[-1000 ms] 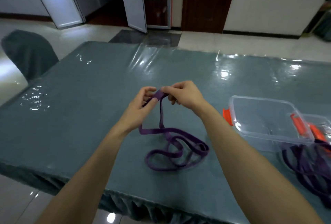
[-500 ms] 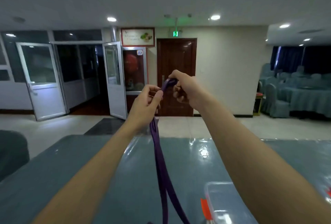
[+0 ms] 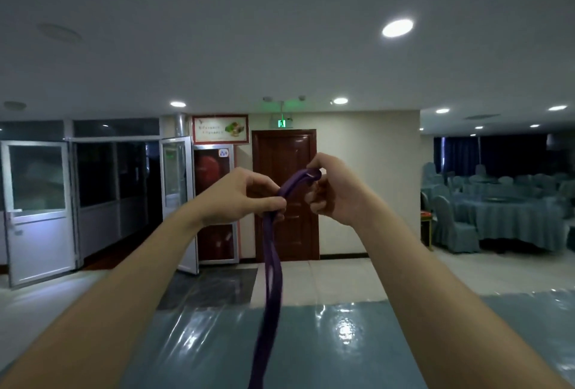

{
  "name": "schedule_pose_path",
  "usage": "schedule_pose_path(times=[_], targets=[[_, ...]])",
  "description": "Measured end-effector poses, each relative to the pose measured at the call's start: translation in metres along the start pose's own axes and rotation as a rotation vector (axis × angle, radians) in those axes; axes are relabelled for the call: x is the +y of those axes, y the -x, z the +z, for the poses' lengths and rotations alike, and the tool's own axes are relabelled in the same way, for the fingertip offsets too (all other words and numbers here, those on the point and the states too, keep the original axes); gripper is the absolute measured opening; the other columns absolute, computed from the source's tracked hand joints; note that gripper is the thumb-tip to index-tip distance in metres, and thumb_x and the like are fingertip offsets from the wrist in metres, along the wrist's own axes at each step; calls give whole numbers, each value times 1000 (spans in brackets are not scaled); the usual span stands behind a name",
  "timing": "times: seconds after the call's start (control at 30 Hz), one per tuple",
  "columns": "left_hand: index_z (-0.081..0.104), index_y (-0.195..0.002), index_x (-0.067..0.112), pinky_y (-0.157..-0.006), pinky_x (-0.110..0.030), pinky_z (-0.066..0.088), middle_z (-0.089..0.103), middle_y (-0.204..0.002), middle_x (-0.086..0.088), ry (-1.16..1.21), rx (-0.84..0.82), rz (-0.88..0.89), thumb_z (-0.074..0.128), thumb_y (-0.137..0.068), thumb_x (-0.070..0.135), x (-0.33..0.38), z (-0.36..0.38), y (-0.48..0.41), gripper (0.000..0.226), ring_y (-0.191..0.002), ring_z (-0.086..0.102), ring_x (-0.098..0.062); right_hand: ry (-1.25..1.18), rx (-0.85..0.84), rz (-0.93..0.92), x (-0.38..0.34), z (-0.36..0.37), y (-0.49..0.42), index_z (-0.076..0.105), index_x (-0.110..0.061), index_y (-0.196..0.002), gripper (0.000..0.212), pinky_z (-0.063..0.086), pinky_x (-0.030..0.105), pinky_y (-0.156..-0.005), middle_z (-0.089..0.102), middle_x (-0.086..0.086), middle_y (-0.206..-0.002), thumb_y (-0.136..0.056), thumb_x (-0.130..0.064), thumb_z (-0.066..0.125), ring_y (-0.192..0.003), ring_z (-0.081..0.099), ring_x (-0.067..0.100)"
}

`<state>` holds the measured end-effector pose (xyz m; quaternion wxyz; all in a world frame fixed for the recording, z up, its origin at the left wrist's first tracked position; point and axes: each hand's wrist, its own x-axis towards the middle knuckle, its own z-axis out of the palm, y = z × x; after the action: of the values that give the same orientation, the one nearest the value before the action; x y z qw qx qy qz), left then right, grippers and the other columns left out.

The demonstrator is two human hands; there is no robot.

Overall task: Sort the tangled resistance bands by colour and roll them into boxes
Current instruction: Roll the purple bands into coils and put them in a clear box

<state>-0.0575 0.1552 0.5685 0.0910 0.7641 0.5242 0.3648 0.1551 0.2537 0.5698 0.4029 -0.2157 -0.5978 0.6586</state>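
Note:
A purple resistance band point(image 3: 271, 283) hangs from both my hands, held up at face height in front of me. My right hand point(image 3: 336, 189) pinches the band's top end, which curves over in an arch. My left hand point(image 3: 245, 199) grips the band just below that, where its two strands drop straight down toward the table and run out of the frame's bottom edge. The boxes are out of view.
The teal table point(image 3: 357, 357) under a glossy plastic sheet fills the bottom of the view. Beyond it are a tiled floor, a brown door point(image 3: 284, 196), glass doors point(image 3: 37, 211) at left, and covered banquet chairs and a round table point(image 3: 513, 217) at right.
My view has tilted up from the tabletop to the room. Both hands have lifted the purple band off the table, so it now hangs straight; the clear boxes have dropped out of view.

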Motion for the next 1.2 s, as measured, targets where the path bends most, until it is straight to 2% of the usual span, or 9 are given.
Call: schedule_pose_path(times=[0.13, 0.33, 0.5, 0.67, 0.8, 0.9, 0.97, 1.07, 1.2], targets=[[80, -122, 32, -100, -44, 64, 82, -115, -5, 223, -5, 0, 82, -88, 59, -10, 21, 10, 44, -110, 79, -26, -129, -51, 62, 36, -26, 23, 58, -13, -76, 24, 37, 23, -41, 48, 0, -62, -92, -30, 62, -50, 47, 14], [81, -119, 32, -90, -32, 63, 82, -107, -4, 142, -258, -47, 79, -101, 33, -42, 111, 18, 18, -100, 80, -20, -188, 63, 124, 100, -63, 67, 57, -14, -71, 28, 32, 23, -43, 45, 1, -64, -96, -28, 60, -50, 46, 14], [81, -116, 27, -79, -22, 53, 76, -93, 7, 327, -122, -94, 77, -100, 34, -55, 193, 45, 18, -84, 68, -10, -236, 120, 237, 187, -114, 119, 56, -19, -60, 35, 27, 28, -47, 40, 2, -66, -94, -29, 52, -53, 40, 19], [81, -121, 28, -84, -25, 53, 71, -99, 16, -81, -350, -26, 81, -98, 38, -52, 272, 58, 25, -91, 67, -6, -75, 213, 426, 245, -180, 162, 54, -15, -63, 29, 26, 31, -50, 44, 8, -64, -91, -20, 48, -51, 42, 22], [78, -123, 32, -90, -33, 53, 62, -108, 11, -332, -545, -52, 75, -100, 48, -35, 314, 51, 28, -95, 61, -6, 3, 94, 509, 254, -226, 180, 56, -15, -67, 27, 26, 31, -54, 45, 8, -68, -93, -19, 48, -54, 38, 20], [79, -119, 29, -88, -39, 56, 67, -104, 12, -372, -532, -45, 74, -101, 47, -20, 335, 41, 26, -93, 65, -9, -50, 35, 494, 250, -253, 190, 55, -13, -77, 19, 28, 30, -53, 47, 8, -72, -92, -25, 53, -55, 39, 20], [80, -114, 29, -81, -37, 56, 74, -97, 12, -304, -488, -58, 78, -99, 41, -11, 346, 36, 19, -87, 68, -11, 151, 70, 454, 246, -274, 196, 62, -10, -86, 19, 35, 28, -52, 57, 6, -76, -97, -26, 59, -56, 48, 20], [79, -104, 31, -72, -36, 55, 74, -84, 10, -311, -500, -76, 77, -99, 36, 2, 367, 31, 8, -77, 67, -13, 810, 99, 318, 244, -305, 208, 75, -27, -112, 19, 47, 20, -63, 73, -15, -99, -93, -22, 74, -68, 61, 10], [77, -103, 32, -71, -37, 57, 72, -81, 12, -363, -552, -124, 74, -99, 37, 13, 393, 32, 6, -75, 67, -9, 913, -60, 160, 246, -314, 220, 69, -36, -134, 50, 54, 19, -69, 72, -17, -119, -88, -16, 74, -76, 68, 4]])
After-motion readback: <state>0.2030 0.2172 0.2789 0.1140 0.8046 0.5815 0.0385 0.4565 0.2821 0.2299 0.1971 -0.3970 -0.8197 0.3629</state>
